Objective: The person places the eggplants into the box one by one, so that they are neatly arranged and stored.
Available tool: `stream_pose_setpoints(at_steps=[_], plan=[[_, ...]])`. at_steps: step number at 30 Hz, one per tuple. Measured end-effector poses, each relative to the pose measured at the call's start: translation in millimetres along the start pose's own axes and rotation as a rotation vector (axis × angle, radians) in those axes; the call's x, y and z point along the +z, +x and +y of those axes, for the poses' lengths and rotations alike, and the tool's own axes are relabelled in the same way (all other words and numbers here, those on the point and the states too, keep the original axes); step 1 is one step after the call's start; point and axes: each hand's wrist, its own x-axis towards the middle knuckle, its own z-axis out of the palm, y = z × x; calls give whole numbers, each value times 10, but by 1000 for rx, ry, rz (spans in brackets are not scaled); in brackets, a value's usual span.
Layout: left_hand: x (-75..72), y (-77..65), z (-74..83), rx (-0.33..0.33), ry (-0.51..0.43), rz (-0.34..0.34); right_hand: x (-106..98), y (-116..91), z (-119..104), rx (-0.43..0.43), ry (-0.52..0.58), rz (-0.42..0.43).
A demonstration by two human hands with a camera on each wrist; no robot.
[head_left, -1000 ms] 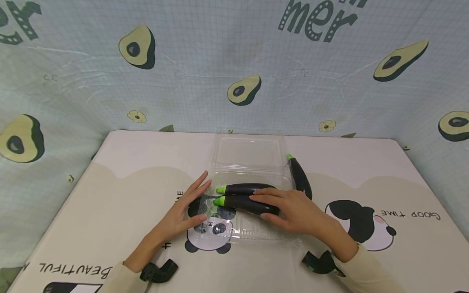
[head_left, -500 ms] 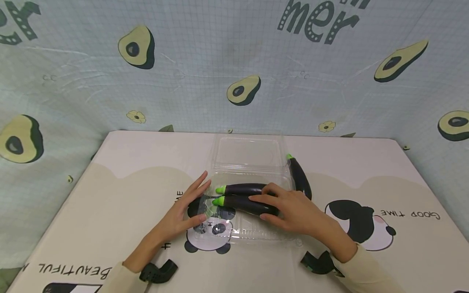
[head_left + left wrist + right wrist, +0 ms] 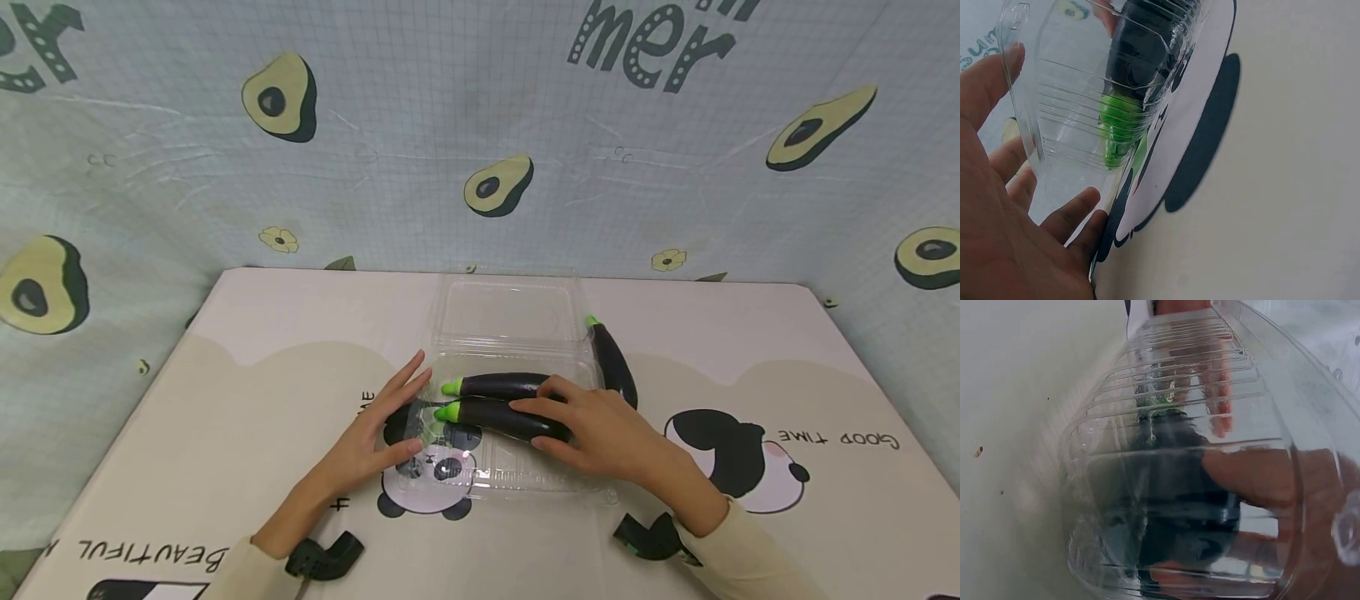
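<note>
A person's right hand [image 3: 600,425] grasps the blunt end of the near eggplant [image 3: 495,417] inside a clear tray [image 3: 517,477], beside a second eggplant [image 3: 497,385], while the straight-fingered left hand [image 3: 378,429], clutching nothing, rests at the tray's left edge. Glossy skin could slip the grip; a sideways tug could skid the thin tray into a third eggplant [image 3: 615,362] just outside its right edge.
</note>
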Motion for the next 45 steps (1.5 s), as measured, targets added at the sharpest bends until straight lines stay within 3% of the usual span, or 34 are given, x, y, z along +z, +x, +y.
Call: stream_pose_setpoints(at_steps=[45], plan=[[6,12,-7,24,-20,-9,41,4,-45,15,-80,55]])
